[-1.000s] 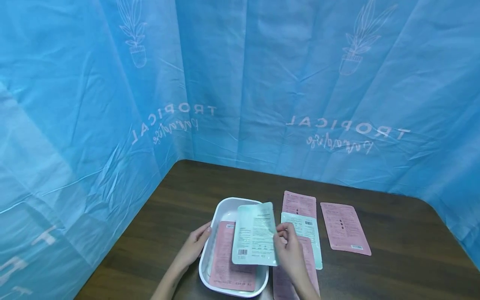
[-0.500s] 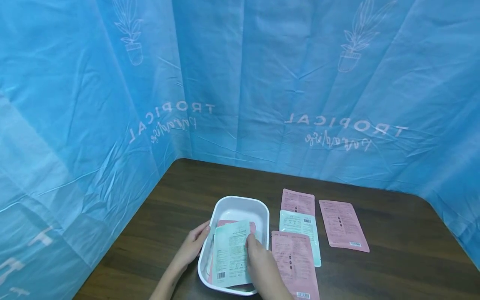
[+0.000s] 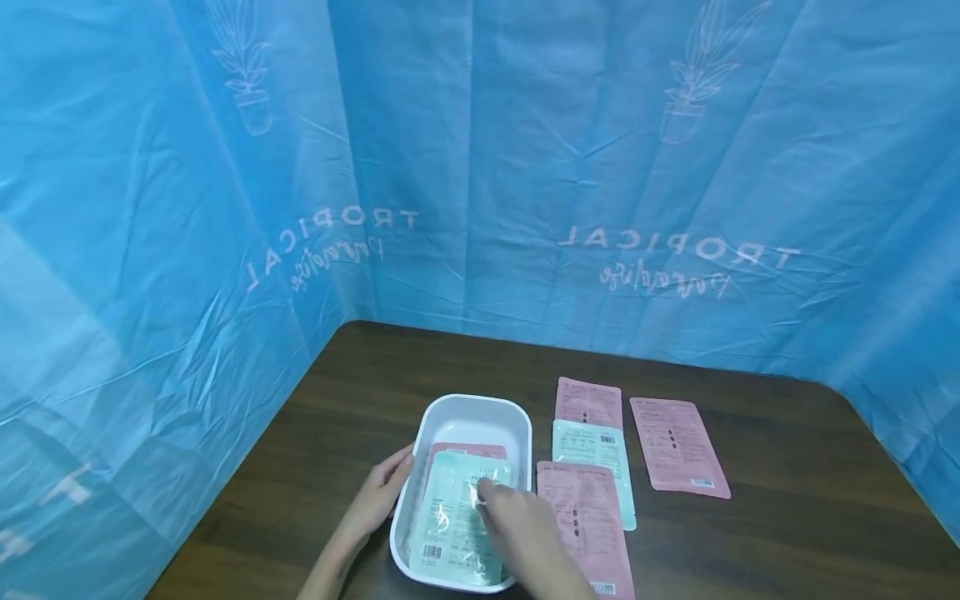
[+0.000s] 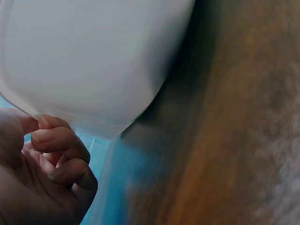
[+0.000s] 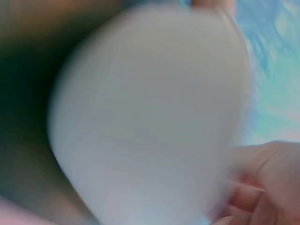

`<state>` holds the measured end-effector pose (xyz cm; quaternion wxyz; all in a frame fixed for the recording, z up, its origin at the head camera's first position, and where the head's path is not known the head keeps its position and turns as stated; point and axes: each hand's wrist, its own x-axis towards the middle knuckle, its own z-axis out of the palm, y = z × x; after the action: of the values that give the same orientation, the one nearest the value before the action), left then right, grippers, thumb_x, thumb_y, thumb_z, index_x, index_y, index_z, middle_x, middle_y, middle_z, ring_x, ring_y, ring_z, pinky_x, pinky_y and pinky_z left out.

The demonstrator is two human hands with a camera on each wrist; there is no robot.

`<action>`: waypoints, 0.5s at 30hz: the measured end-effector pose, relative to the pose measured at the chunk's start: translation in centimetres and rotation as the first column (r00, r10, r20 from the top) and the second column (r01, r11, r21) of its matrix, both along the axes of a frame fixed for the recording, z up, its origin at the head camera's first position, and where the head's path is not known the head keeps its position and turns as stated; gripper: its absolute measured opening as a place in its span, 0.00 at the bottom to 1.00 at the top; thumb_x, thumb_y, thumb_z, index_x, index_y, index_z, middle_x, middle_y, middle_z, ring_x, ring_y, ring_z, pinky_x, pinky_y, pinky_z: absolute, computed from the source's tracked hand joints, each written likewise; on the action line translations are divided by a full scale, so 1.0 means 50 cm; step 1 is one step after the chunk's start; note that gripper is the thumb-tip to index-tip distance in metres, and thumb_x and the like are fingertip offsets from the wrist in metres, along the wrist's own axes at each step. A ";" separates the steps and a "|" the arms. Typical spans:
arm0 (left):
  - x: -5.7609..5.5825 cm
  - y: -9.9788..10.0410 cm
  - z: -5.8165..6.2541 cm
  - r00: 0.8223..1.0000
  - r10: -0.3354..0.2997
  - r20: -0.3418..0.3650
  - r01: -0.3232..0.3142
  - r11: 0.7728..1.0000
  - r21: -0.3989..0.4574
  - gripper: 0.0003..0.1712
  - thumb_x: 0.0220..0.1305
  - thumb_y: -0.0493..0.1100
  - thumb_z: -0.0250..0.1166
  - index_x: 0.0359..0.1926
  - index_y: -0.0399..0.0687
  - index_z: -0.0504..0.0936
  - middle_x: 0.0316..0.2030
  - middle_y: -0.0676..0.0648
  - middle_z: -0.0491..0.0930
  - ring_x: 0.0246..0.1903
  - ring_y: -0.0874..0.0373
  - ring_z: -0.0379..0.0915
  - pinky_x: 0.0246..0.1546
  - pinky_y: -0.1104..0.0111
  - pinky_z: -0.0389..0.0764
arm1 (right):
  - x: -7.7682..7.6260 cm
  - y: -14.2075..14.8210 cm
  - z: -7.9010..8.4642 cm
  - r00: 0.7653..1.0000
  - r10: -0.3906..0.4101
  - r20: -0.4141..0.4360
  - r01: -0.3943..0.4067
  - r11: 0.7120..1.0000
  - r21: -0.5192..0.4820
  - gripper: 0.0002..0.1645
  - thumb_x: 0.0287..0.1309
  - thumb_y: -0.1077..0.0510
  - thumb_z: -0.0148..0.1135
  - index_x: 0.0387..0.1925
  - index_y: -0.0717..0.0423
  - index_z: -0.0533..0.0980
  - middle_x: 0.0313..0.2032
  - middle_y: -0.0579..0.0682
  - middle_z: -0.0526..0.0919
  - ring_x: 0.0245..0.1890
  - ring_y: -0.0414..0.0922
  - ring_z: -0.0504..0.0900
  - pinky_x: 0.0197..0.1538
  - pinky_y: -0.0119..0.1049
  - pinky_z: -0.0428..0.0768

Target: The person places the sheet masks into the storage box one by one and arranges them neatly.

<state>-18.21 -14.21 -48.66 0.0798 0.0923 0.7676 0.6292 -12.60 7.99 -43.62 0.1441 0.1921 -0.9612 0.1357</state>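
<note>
A white plastic tub [image 3: 480,397] stands on the table, its outer wall [image 4: 93,61] filling much of the left wrist view. My left hand [image 3: 377,497] grips its left rim, thumb and forefinger pinching the edge with the other fingers curled. Inside the tub a mint-green sachet [image 3: 448,504] lies over a pink sachet [image 3: 480,452]. Over the mint sachet's right half is my right hand [image 3: 525,529], fingers curled and thumb at its printed face; whether it still pinches the sachet I cannot tell. In the blurred right wrist view, the fingers [image 5: 246,197] are partly behind the tub wall.
Right of the tub, a front pink sachet [image 3: 592,529] overlaps a mint sachet [image 3: 592,446], which overlaps a back pink one [image 3: 588,402]. Another pink sachet [image 3: 678,446] lies farther right. Blue printed curtains [image 3: 525,167] surround the dark wooden table [image 3: 330,417].
My right hand has brought the mint sachet from above the tub's right side down and left, laying it over the pink one. The left hand stays at the rim.
</note>
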 end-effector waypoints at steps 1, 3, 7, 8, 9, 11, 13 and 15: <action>0.000 0.000 0.000 1.000 0.000 -0.002 0.000 1.000 0.001 0.30 0.73 0.51 0.47 0.66 0.32 0.62 0.44 0.36 0.77 0.28 0.52 0.74 0.19 0.69 0.73 | -0.007 0.020 0.013 0.999 -0.027 -0.021 0.026 0.997 -0.068 0.08 0.51 0.61 0.67 0.33 0.52 0.75 0.16 0.43 0.75 0.13 0.38 0.70 0.15 0.32 0.67; 0.000 0.000 0.001 1.000 0.001 -0.003 -0.001 1.000 0.011 0.30 0.73 0.50 0.48 0.66 0.32 0.61 0.45 0.35 0.76 0.29 0.52 0.74 0.20 0.68 0.74 | -0.028 0.073 0.038 0.992 -0.120 -0.040 0.109 0.972 -0.207 0.06 0.55 0.60 0.65 0.34 0.52 0.75 0.17 0.42 0.76 0.13 0.37 0.68 0.15 0.32 0.65; -0.001 0.001 0.004 1.000 0.003 -0.005 -0.003 1.000 0.019 0.31 0.73 0.50 0.48 0.66 0.32 0.61 0.45 0.34 0.76 0.29 0.53 0.74 0.20 0.68 0.75 | -0.081 0.215 0.046 0.938 -0.345 0.039 0.337 0.877 -0.342 0.10 0.60 0.60 0.59 0.43 0.59 0.75 0.24 0.51 0.80 0.15 0.41 0.70 0.17 0.35 0.67; -0.001 0.001 0.005 1.000 0.005 0.002 -0.005 1.000 0.019 0.31 0.73 0.51 0.48 0.66 0.32 0.61 0.45 0.35 0.76 0.28 0.53 0.74 0.20 0.69 0.74 | -0.093 0.251 0.038 0.917 -0.391 0.075 0.391 0.851 -0.351 0.12 0.61 0.60 0.58 0.45 0.62 0.73 0.26 0.55 0.80 0.17 0.45 0.73 0.18 0.38 0.69; 0.000 0.001 0.006 1.000 0.005 0.011 -0.005 1.000 0.020 0.31 0.73 0.51 0.48 0.66 0.32 0.61 0.44 0.36 0.77 0.27 0.54 0.73 0.19 0.70 0.73 | -0.101 0.286 0.029 0.894 -0.432 0.120 0.446 0.825 -0.348 0.15 0.62 0.60 0.57 0.47 0.64 0.72 0.29 0.59 0.80 0.19 0.48 0.74 0.20 0.40 0.71; 0.001 0.001 0.005 1.000 0.005 0.025 -0.006 1.000 0.014 0.32 0.73 0.52 0.48 0.66 0.32 0.61 0.42 0.38 0.77 0.26 0.54 0.72 0.18 0.71 0.71 | -0.112 0.348 0.007 0.839 -0.504 0.203 0.544 0.779 -0.312 0.21 0.62 0.59 0.55 0.51 0.70 0.67 0.35 0.67 0.78 0.27 0.58 0.77 0.25 0.49 0.74; 0.002 0.001 0.005 0.999 0.003 0.036 -0.003 1.000 0.011 0.32 0.72 0.53 0.48 0.67 0.33 0.60 0.40 0.38 0.78 0.24 0.55 0.71 0.17 0.71 0.70 | -0.116 0.396 -0.014 0.778 -0.561 0.282 0.624 0.742 -0.244 0.28 0.61 0.57 0.56 0.54 0.75 0.61 0.42 0.74 0.72 0.36 0.66 0.73 0.34 0.58 0.73; 0.001 0.001 0.003 0.999 -0.005 0.035 0.005 1.000 0.017 0.33 0.72 0.53 0.48 0.67 0.32 0.60 0.42 0.38 0.78 0.26 0.55 0.73 0.19 0.71 0.72 | -0.117 0.432 -0.032 0.729 -0.601 0.328 0.672 0.721 -0.171 0.34 0.59 0.56 0.59 0.54 0.78 0.57 0.44 0.78 0.67 0.41 0.71 0.67 0.39 0.63 0.69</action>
<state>-18.13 -14.15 -48.51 0.0941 0.0837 0.7605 0.6370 -18.47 29.60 -45.24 0.0858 -0.1937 -0.9489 0.2339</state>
